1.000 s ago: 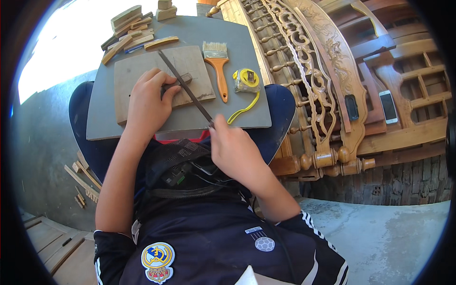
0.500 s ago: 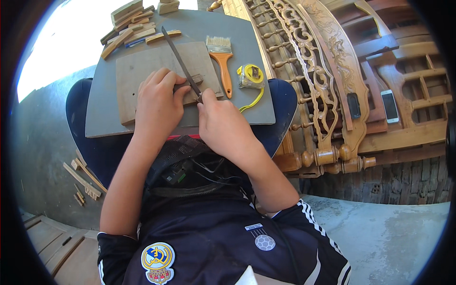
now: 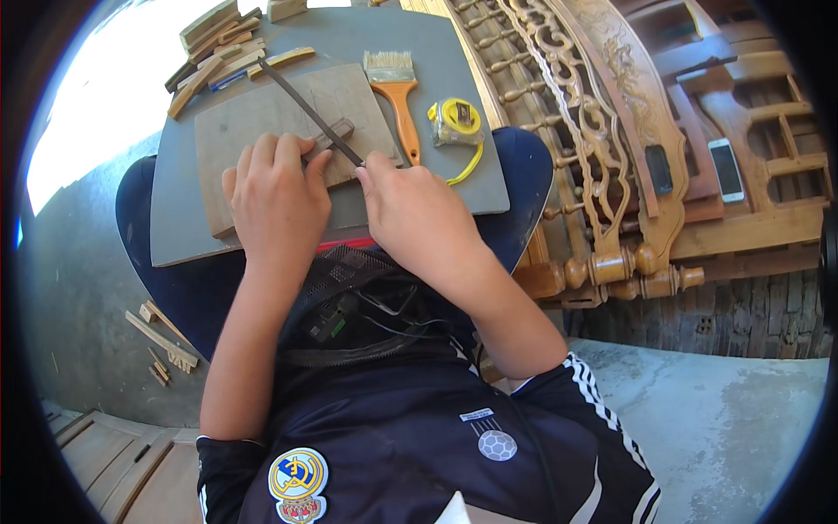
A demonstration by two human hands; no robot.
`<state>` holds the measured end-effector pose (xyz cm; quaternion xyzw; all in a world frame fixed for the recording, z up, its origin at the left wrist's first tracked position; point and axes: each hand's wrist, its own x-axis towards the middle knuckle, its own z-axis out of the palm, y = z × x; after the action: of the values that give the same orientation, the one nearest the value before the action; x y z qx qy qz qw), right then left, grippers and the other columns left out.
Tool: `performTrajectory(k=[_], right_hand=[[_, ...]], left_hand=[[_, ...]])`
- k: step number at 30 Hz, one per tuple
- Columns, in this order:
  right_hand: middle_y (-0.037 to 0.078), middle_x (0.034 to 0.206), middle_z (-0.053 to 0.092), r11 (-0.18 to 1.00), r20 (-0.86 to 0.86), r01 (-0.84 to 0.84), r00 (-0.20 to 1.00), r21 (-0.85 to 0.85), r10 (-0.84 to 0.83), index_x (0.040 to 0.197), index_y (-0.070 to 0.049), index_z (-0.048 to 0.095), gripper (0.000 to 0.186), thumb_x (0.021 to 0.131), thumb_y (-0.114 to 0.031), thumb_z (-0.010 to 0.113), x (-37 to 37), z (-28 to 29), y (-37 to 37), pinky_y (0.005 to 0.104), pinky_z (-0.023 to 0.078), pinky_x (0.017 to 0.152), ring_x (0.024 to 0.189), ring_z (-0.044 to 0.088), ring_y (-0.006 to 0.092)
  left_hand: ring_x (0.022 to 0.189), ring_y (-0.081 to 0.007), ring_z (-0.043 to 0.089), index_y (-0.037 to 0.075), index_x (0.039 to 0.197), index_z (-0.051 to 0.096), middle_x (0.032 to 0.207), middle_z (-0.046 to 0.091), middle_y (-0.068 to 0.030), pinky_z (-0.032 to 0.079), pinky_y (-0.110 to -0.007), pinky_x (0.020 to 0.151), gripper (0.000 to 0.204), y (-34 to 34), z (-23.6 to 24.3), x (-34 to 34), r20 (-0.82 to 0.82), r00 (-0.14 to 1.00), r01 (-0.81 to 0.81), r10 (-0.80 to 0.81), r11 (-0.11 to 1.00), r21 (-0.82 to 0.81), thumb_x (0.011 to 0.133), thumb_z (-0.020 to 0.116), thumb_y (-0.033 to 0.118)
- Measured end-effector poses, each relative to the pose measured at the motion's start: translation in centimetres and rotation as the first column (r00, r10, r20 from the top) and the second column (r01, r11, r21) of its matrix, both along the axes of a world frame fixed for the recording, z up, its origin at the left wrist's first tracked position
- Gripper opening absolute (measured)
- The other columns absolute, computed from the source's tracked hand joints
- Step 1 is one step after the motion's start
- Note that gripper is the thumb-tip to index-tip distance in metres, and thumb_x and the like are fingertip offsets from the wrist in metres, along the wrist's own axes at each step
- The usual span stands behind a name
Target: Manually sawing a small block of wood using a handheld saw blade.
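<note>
My left hand (image 3: 281,196) presses a small dark wood piece (image 3: 339,134) onto a flat wooden board (image 3: 229,131), with thumb and fingers closed at its near end. My right hand (image 3: 421,205) grips the near end of a long, narrow dark file (image 3: 305,106). The file lies slantwise across the wood piece, its far tip pointing up and left past the board's middle. The right fingers hide the file's handle end. The board rests on a grey tabletop (image 3: 471,188) in front of me.
Right of the board lie an orange-handled paintbrush (image 3: 401,105) and a yellow tape measure (image 3: 456,120) with its tape partly out. Wood offcuts (image 3: 214,61) are piled at the far left. Carved wooden furniture (image 3: 602,131) stands at the right, bearing a white phone (image 3: 726,170).
The file has swung to a flatter slant across the wood piece, its tip further left. My hands still hold both. The whole view has shifted slightly.
</note>
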<state>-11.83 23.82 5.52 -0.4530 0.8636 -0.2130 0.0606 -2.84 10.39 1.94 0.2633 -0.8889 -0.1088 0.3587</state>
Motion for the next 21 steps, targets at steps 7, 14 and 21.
performTrajectory(k=[7, 14, 21], right_hand=[[0.024, 0.063, 0.065, 0.991, 0.076, 0.053, 0.995, 0.122, -0.063, 0.099, -0.002, 0.056, 0.022, 0.106, -0.022, 0.052, 3.3, 2.0, 9.1, 0.056, 0.055, 0.057, 0.065, 0.068, 0.0472], [0.024, 0.067, 0.067, 0.998, 0.03, 0.028, 0.999, 0.053, -0.03, 0.099, -0.001, 0.058, 0.022, 0.106, -0.021, 0.051, 1.9, 0.8, 5.2, 0.0544, 0.056, 0.06, 0.066, 0.069, 0.0469], [0.026, 0.073, 0.069, 1.0, 0.015, 0.006, 1.0, -0.009, -0.006, 0.101, 0.002, 0.061, 0.026, 0.107, -0.021, 0.049, 0.4, 0.1, 0.4, 0.0542, 0.057, 0.066, 0.073, 0.071, 0.0455]], left_hand=[[0.092, -0.0288, 0.065, 0.008, 0.092, 0.069, 0.091, 0.065, -0.0069, 0.044, -0.043, 0.081, 0.014, -1.0, 0.3, 0.3, 0.019, 0.998, 0.056, -0.057, 0.998, 0.013, 0.089, 0.075, 0.021], [0.085, -0.0377, 0.064, 0.003, 0.092, 0.066, 0.091, 0.065, -0.0125, 0.049, -0.045, 0.076, 0.014, -2.3, 0.3, -0.1, -0.053, 0.956, 0.291, -0.289, 0.956, 0.047, 0.087, 0.076, 0.013], [0.082, -0.0383, 0.064, 0.003, 0.091, 0.066, 0.091, 0.065, -0.0126, 0.051, -0.048, 0.076, 0.013, -1.7, -0.2, -0.1, -0.086, 0.973, 0.219, -0.215, 0.975, 0.041, 0.088, 0.074, 0.013]])
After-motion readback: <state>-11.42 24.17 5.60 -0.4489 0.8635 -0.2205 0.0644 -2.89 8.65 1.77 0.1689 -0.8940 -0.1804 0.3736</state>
